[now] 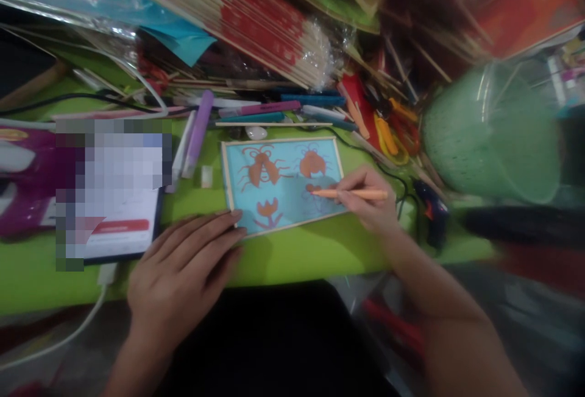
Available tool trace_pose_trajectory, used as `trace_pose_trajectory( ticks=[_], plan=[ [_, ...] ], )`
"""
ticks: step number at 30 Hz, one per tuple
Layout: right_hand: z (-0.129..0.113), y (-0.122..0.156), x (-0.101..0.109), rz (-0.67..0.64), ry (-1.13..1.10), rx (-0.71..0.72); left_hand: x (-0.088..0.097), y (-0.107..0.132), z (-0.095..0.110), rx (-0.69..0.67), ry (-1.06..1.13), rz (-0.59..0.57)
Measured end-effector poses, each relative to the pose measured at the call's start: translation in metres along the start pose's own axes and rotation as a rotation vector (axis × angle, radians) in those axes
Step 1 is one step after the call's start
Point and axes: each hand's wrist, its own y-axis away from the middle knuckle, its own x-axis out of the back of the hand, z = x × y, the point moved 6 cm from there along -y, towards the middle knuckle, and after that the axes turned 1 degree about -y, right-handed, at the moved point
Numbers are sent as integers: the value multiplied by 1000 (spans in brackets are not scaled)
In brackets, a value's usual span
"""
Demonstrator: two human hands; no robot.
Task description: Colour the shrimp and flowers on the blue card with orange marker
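A light-blue card framed with thin wooden sticks lies on the green table. It bears two orange bugs, an orange flower with purplish leaves, and a partly coloured outline at lower right. My right hand is closed around an orange marker, its tip at that outline. My left hand lies flat with fingers stretched out, its fingertips at the card's lower-left corner. Just left of the card are a purple marker and a small whitish block.
A phone or tablet, partly pixelated and plugged into a white cable, lies left. Behind the card are several markers, bundled sticks and yellow-handled scissors. At right stand a green translucent container and a dark glue gun.
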Motion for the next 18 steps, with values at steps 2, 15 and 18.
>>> trace_pose_trajectory(
  ticks=[2, 15, 18],
  plan=[
    [3, 0, -2, -19, -21, -27, -1, 1, -1, 6, 0, -9],
    [9, 2, -3, -51, -51, -85, -2, 2, -1, -3, 13, -9],
    [8, 1, -4, -60, -58, -87, -2, 2, -1, 3, 9, -17]
  ],
)
